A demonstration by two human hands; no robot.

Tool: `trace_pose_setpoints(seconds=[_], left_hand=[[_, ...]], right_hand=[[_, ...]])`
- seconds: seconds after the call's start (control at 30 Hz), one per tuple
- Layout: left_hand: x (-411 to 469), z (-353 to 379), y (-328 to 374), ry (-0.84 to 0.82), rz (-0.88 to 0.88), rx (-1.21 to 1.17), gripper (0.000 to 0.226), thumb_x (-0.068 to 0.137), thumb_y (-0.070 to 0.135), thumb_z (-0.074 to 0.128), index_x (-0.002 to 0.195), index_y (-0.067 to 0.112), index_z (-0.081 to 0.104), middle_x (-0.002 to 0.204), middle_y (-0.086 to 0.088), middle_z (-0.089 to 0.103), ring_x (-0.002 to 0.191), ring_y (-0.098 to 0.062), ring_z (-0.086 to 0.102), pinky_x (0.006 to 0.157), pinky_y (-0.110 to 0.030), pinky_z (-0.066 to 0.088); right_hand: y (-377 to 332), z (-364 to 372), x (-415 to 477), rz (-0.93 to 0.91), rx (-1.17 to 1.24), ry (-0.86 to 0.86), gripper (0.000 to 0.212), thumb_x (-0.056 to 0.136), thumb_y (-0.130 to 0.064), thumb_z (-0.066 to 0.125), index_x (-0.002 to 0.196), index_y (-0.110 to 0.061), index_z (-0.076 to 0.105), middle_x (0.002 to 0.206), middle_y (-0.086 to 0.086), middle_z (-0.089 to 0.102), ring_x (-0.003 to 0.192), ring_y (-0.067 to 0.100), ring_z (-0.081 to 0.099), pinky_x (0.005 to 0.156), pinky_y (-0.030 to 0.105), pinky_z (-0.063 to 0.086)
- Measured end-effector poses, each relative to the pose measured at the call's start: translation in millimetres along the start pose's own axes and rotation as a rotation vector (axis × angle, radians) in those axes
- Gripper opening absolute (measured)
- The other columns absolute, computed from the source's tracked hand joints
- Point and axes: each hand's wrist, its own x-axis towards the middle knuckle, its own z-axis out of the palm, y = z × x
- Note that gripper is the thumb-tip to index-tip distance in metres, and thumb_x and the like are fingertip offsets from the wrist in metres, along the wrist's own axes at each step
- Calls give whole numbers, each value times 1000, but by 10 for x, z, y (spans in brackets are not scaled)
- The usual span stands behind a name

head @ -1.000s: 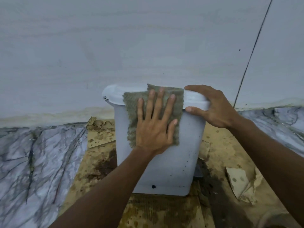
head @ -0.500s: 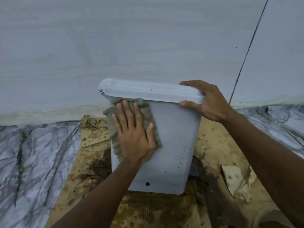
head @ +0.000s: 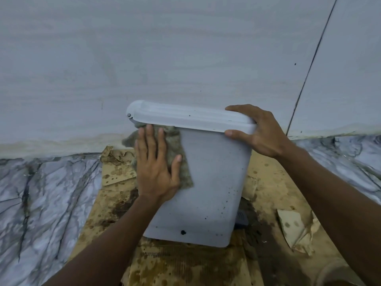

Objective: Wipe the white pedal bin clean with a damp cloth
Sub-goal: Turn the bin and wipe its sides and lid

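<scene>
Pale wall [head: 165, 58] behind, stained cardboard [head: 185, 265] over marble floor [head: 41, 193]. White pedal bin [head: 210, 182] stands on cardboard — smooth plastic, tapering downward. Rough grey-green cloth [head: 183, 168] moved from front middle to upper left corner under lid [head: 185, 115] — wiping advances sideways. Left hand [head: 156, 168] flat, pressing cloth; right hand [head: 261, 133] grips lid edge. Dark specks [head: 183, 232] remain low on front.

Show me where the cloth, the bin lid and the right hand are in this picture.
cloth [head: 174, 142], head view, on its uncovered upper part below the lid.
bin lid [head: 185, 117], head view, on the middle of its top.
right hand [head: 261, 137], head view, on its back.
</scene>
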Motion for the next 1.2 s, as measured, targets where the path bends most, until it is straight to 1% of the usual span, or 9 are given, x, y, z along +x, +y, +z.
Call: trace_pose_setpoints(seconds=[0.07, 0.2, 0.33, 0.4, 0.5, 0.63, 0.7, 0.87, 1.2], left_hand=[[24, 4, 33, 30, -76, -74, 74, 100, 38, 43, 157, -1, 15, 165, -25, 7, 154, -39, 2, 125, -52, 9], [77, 15, 80, 44, -299, -211, 77, 101, 45, 39, 160, 8, 6, 168, -12, 6, 155, -26, 5, 125, -39, 11], [31, 21, 186, 69, -495, -266, 76, 102, 49, 34, 159, 7, 5, 166, -14, 15, 152, -30, 19, 121, -53, 24], [-85, 32, 233, 36, -437, -182, 77, 102, 47, 33, 158, 3, 2, 167, -17, 6, 154, -32, 9, 123, -53, 17], [-364, 101, 276, -97, -236, 0, 80, 101, 47, 30, 157, 0, -1, 165, -23, -6, 153, -38, -7, 124, -56, 4], [-420, 204, 243, -175, 94, 88, 79, 99, 51, 25, 158, 7, -3, 166, -19, -6, 153, -37, -5, 124, -55, 0], [-261, 191, 236, -126, 89, 87, 77, 99, 49, 27, 158, 8, 0, 166, -18, -2, 154, -37, -3, 124, -54, 1], [-50, 196, 609, -29, -94, 27, 76, 101, 42, 37, 157, -2, 8, 165, -25, 4, 153, -43, 0, 122, -61, 6], [-130, 399, 1231, -111, 57, 36, 75, 102, 48, 31, 156, -1, 13, 164, -23, 6, 152, -42, 2, 122, -60, 5]], right_hand=[[7, -2, -3, 6, -1, 2, 61, 73, -65, 69, 128, -39, 61, 132, -15, 60, 122, 10, 53, 104, 42, 45], [20, -6, -9, 13, -4, 6, 63, 74, -66, 68, 129, -37, 61, 133, -14, 60, 122, 10, 53, 104, 44, 46], [21, -3, -18, 10, -4, 16, 63, 74, -66, 67, 129, -36, 61, 132, -13, 61, 121, 11, 54, 102, 44, 46], [27, -4, -20, 16, 0, 17, 63, 74, -66, 68, 129, -36, 61, 132, -14, 60, 121, 10, 54, 102, 43, 46], [37, -8, -17, 28, 16, 23, 62, 73, -64, 69, 128, -36, 62, 131, -14, 61, 120, 9, 54, 102, 41, 47], [37, -4, -23, 32, 33, 33, 62, 72, -64, 70, 127, -36, 63, 130, -14, 61, 121, 11, 54, 102, 45, 47], [31, 2, -25, 31, 30, 33, 62, 72, -65, 70, 127, -36, 63, 130, -14, 61, 120, 11, 55, 102, 46, 47], [-3, 31, -21, 23, 29, 54, 61, 72, -64, 70, 125, -35, 64, 129, -14, 62, 119, 11, 56, 101, 46, 47], [-27, 51, -53, 35, 21, 74, 62, 71, -63, 68, 125, -34, 64, 128, -12, 63, 118, 12, 55, 101, 44, 47]])
